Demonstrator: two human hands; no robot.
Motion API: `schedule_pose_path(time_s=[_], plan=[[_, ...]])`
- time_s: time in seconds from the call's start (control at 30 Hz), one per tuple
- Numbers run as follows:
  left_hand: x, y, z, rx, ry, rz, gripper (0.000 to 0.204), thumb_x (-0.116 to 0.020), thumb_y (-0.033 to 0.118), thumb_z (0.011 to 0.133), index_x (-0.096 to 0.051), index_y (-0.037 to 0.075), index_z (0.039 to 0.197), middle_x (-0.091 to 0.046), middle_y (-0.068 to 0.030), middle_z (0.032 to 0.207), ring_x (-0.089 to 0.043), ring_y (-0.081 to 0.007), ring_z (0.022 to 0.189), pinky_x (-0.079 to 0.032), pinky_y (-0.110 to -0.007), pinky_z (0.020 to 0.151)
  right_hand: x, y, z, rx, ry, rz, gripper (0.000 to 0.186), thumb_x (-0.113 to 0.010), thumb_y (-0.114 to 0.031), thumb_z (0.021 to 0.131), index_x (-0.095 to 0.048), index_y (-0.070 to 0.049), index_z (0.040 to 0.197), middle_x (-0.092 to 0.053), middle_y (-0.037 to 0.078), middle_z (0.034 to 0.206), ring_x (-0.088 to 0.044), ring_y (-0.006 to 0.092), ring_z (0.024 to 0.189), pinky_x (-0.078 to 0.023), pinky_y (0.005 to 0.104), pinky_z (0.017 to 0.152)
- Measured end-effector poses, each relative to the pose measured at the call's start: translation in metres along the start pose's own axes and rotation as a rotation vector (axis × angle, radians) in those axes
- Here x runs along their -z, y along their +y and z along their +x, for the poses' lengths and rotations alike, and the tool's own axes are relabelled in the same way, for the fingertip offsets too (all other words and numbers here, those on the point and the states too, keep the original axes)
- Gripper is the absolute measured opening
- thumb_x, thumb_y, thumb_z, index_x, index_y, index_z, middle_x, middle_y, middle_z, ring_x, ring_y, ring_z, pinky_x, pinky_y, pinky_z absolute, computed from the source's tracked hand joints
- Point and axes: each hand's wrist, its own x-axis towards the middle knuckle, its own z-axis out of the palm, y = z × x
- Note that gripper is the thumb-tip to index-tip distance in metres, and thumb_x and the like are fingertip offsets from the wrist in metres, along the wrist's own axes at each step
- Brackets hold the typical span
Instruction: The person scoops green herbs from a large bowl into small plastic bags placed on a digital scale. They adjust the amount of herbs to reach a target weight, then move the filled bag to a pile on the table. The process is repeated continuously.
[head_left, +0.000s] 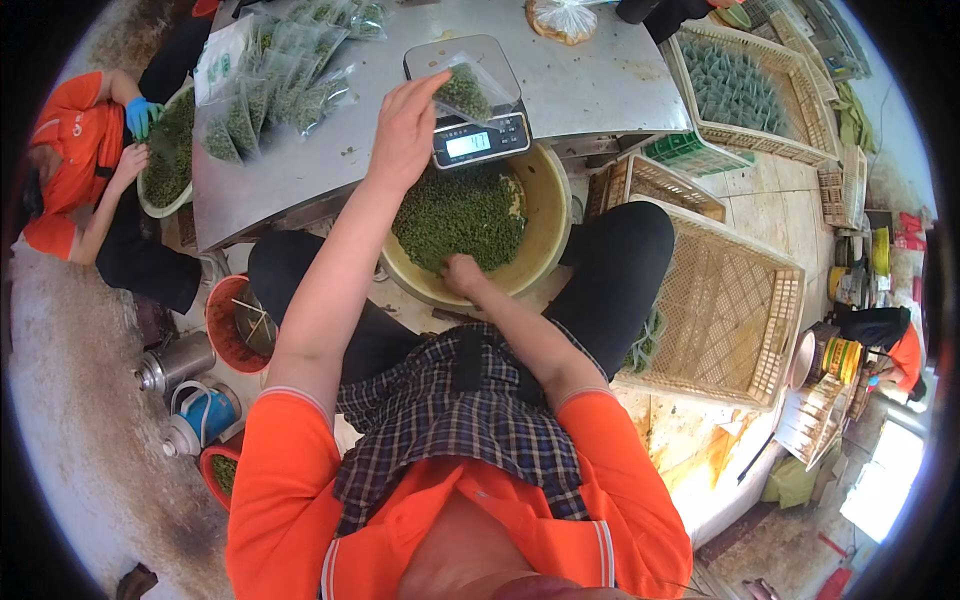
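A clear plastic bag (464, 92) with small green berries in it lies on the digital scale (484, 140), whose display is lit. My left hand (403, 130) reaches over the scale's left side, its fingertips closed on the bag's edge. Below the scale, a wide yellowish basin (548, 215) between my knees holds a heap of loose green berries (452, 222), which look like peppercorns. My right hand (462, 274) is down at the near side of this heap, fingers bunched and partly hidden among the berries.
Several filled bags (285, 85) lie on the metal table (590, 90), left of the scale. A plastic crate (735, 300) stands right of my knee; another crate (815, 115) holds many bags. At left, a co-worker (75, 150) handles berries beside a red bucket (225, 325).
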Motion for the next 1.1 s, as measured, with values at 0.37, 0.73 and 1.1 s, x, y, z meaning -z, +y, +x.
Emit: schedule_pose_path(time_s=[0.37,0.73,1.1], plan=[[-0.008,-0.053,-0.133,0.708,-0.34,-0.46,0.023,-0.052,0.01,0.093,-0.064,0.005,0.112,-0.068,-0.0054,0.095,-0.062,-0.0145,0.083,-0.049,-0.027,0.077,0.053,-0.015,-0.003,-0.091,-0.012,0.225,0.022,-0.071,-0.019,0.069,-0.068,-0.001,0.081,-0.068,0.013,0.075,-0.065,0.0258,0.066,-0.052,0.0352,0.065],[-0.03,-0.039,-0.134,1.144,-0.586,-0.723,0.028,-0.052,0.023,0.097,-0.06,0.001,0.114,-0.064,-0.008,0.1,-0.066,-0.0141,0.08,-0.057,-0.026,0.07,0.173,-0.061,-0.059,-0.039,0.397,0.521,0.029,-0.075,-0.014,0.073,-0.067,0.0,0.097,-0.068,0.011,0.077,-0.063,0.0153,0.066,-0.051,0.0292,0.063],[-0.028,-0.037,-0.129,0.847,-0.437,-0.667,0.015,-0.059,0.006,0.091,-0.062,0.0,0.103,-0.067,-0.0061,0.093,-0.066,-0.0143,0.079,-0.055,-0.026,0.07,0.207,-0.04,-0.063,-0.163,0.344,1.072,0.024,-0.055,-0.016,0.094,-0.063,0.002,0.106,-0.068,0.01,0.097,-0.065,0.0173,0.083,-0.054,0.0292,0.07]])
